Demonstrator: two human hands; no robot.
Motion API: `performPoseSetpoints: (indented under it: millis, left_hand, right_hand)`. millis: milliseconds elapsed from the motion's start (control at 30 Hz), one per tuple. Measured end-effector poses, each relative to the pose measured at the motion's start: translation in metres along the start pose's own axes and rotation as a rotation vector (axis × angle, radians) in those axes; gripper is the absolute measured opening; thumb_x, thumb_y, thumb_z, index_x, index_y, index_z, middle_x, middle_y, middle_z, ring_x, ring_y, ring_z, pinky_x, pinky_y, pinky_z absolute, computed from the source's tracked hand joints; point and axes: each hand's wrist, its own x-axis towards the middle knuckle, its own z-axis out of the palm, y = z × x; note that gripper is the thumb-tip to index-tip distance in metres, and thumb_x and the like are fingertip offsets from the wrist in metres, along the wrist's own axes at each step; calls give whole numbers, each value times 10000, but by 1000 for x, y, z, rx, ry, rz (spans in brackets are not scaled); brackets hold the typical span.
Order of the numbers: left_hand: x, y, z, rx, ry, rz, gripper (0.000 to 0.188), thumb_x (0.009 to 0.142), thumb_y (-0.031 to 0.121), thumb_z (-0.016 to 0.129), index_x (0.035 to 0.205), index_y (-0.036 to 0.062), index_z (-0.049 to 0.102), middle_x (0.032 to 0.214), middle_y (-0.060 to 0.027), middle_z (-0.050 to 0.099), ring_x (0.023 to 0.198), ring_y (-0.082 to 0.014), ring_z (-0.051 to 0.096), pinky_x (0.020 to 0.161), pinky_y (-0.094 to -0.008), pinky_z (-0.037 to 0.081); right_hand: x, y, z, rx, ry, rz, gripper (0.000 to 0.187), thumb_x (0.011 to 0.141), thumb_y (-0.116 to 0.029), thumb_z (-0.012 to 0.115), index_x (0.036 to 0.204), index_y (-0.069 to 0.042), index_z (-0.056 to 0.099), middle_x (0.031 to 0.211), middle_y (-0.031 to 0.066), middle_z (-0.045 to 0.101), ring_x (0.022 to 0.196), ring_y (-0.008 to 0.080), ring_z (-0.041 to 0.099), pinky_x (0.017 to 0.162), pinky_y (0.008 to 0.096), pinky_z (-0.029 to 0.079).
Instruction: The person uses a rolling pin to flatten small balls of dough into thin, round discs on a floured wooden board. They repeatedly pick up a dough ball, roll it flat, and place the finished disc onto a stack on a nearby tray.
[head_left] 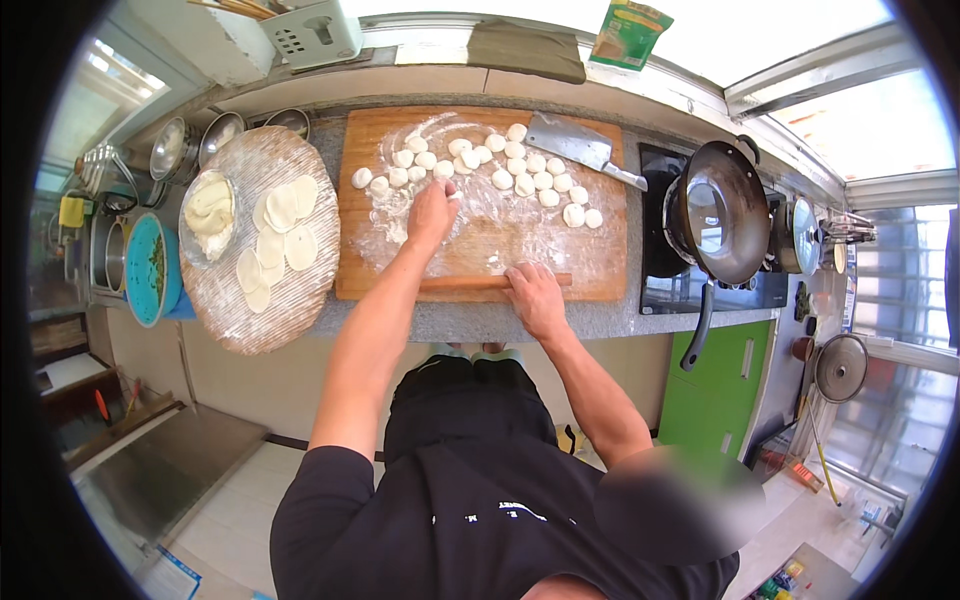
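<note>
A floury wooden board (600,265) lies before me, with several small white dough pieces (523,185) spread over its far half. My left hand (433,212) is over the board with its fingers curled together, just short of a dough piece (443,169); what the fingers hold, if anything, is too small to make out. Near the board's front edge lies a wooden rolling pin (460,283), set crosswise. My right hand (536,293) is closed over the pin's right part. On a round woven tray (215,310) at the left, flat dough wrappers (270,245) overlap one another.
A bowl of pale filling (210,215) shares the tray. Beyond its left side stands a turquoise basin (145,270) with greens. A cleaver (575,140) rests at the board's far right. Further right, a wok (725,215) sits on the stove, its handle jutting toward me.
</note>
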Motion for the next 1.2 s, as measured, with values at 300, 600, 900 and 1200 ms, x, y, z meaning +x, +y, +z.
performPoseSetpoints:
  millis: [300,600,900,1200]
  left_hand:
    - [-54,50,32,276,-283,392,294,1012,201,764,1228,4,737,1290,-163,734,1197,-359,695,1062,-493,561]
    - [-51,65,95,625,-170,541,790,1116,541,547,1755,125,340,1850,-121,228,1715,-301,183,1405,-517,161]
    - [-40,67,83,558,-111,472,796,1148,574,420,1771,97,287,1838,-193,230,1708,-364,188,1404,-563,147]
    - [-70,20,-4,395,113,388,616,1115,364,583,1618,12,534,1736,-197,422,1637,-391,346,1380,-562,203]
  right_hand:
    - [-25,23,-22,23,-3,-39,376,872,-146,819,1218,-65,699,1229,123,691,1204,375,656,1065,496,516]
    - [-28,37,-35,73,-34,-54,335,873,-125,792,1184,-48,695,1191,150,682,1171,392,661,1058,509,523]
    - [-27,36,-30,49,4,6,341,862,-118,801,1182,-55,701,1151,129,683,1099,368,671,1003,498,529]
    - [18,18,-22,22,91,165,384,888,-168,826,1232,-53,701,1223,123,686,1144,355,669,1034,496,526]
